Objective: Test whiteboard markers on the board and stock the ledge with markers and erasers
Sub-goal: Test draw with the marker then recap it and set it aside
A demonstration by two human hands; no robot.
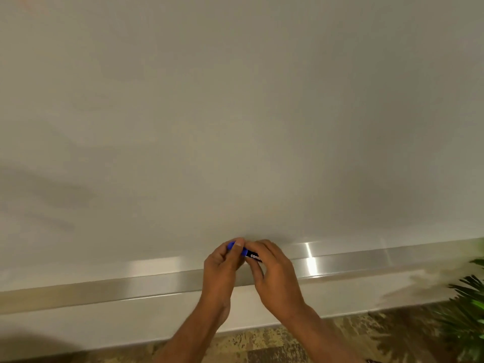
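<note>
A blue-capped whiteboard marker (248, 253) with a dark barrel and white lettering is held between both hands, just above the metal ledge (104, 289). My left hand (222, 268) pinches the blue cap end with thumb and fingers. My right hand (275, 273) grips the dark barrel, its fingers curled round it. The whiteboard (235, 113) fills the view above and bears no marks. The ledge has nothing lying on its visible stretch. Most of the marker is hidden by my fingers.
A green leafy plant (468, 315) stands at the lower right, close to the ledge's end. Below the board runs a white wall strip (104, 328) and a mottled brown floor (262, 344). Bright glare spots lie on the ledge.
</note>
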